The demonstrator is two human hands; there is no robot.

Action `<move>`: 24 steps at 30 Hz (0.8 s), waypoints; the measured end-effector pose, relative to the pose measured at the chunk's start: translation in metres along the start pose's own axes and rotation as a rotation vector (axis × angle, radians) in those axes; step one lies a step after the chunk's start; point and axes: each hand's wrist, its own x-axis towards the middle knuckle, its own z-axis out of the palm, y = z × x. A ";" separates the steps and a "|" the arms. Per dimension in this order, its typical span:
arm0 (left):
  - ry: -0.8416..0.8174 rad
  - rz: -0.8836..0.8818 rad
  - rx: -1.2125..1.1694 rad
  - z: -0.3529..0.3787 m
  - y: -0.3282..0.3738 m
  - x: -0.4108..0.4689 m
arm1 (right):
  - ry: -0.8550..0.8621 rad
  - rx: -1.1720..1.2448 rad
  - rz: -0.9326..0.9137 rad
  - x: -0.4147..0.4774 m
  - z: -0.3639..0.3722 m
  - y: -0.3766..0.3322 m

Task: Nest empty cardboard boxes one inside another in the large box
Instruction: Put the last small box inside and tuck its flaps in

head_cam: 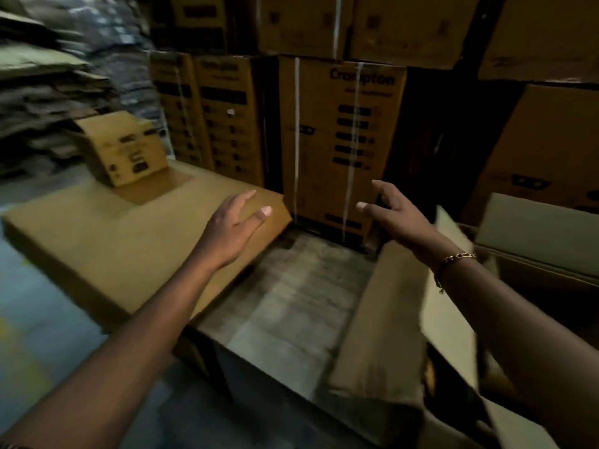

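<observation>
Far left of left hand: stacks of flattened cardboard (48,92), blurred. Beyond and left of left hand: small box (124,147) sitting tilted on a big flat carton (107,241); looks light, stiff-walled, probably easy to lift by two opposite sides, corners likely to crush if squeezed hard. Left hand (233,226) stretched forward over flat carton's near-right corner, palm down, fingers spread and loose, gripping nothing; contact with carton unclear. Between the hands and below: large box (285,306), open top, pale bare floor, nothing nested inside yet. Beyond the gap: strapped printed carton (343,147) in a stack, well past fingertips. Right hand (393,215) reaching forward at same height, fingers splayed wide, thumb out, empty; bracelet (453,259) on wrist. Under right forearm: large box's right flap (385,319) standing up, floppy at the crease, poor place to grab. Right of right hand: more open cartons (534,228), dim. Both arms nearly straight, roughly parallel.
</observation>
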 end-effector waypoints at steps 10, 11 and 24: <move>0.239 -0.279 -0.240 -0.168 -0.158 0.010 | -0.108 0.191 -0.065 0.105 0.208 -0.096; 0.265 -0.293 -0.245 -0.180 -0.172 0.013 | -0.129 0.195 -0.077 0.115 0.227 -0.104; 0.492 -0.451 -0.249 -0.315 -0.315 0.062 | -0.403 0.301 -0.123 0.274 0.429 -0.188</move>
